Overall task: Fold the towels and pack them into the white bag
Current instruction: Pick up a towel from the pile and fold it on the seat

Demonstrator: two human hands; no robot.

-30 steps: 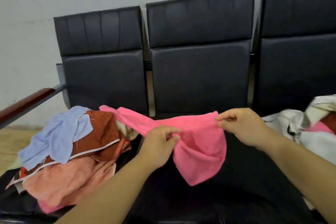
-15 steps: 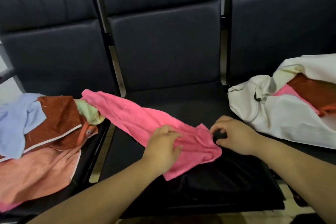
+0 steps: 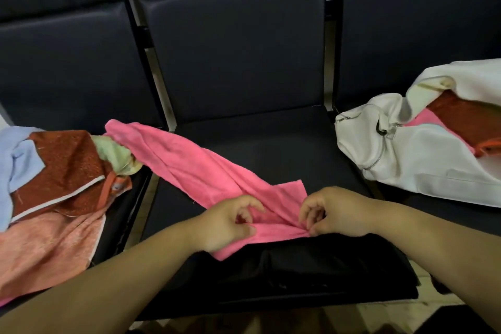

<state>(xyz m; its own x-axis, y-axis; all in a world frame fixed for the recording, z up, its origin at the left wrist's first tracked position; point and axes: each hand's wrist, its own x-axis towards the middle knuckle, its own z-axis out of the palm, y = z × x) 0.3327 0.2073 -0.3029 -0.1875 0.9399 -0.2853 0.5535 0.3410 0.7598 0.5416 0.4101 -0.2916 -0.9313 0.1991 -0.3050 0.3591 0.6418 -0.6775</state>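
Snagging seemed likely; the crumpled pink terry towel lay across the black padded seat, far end caught on the heaped towels; left hand and right hand each pinched its near edge.

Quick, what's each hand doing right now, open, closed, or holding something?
Left hand: closed, pinching the pink towel near its front edge.
Right hand: closed, pinching the same towel.

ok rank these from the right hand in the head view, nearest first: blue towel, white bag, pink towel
1. pink towel, pinched by the right hand
2. white bag, off to its right
3. blue towel, far left
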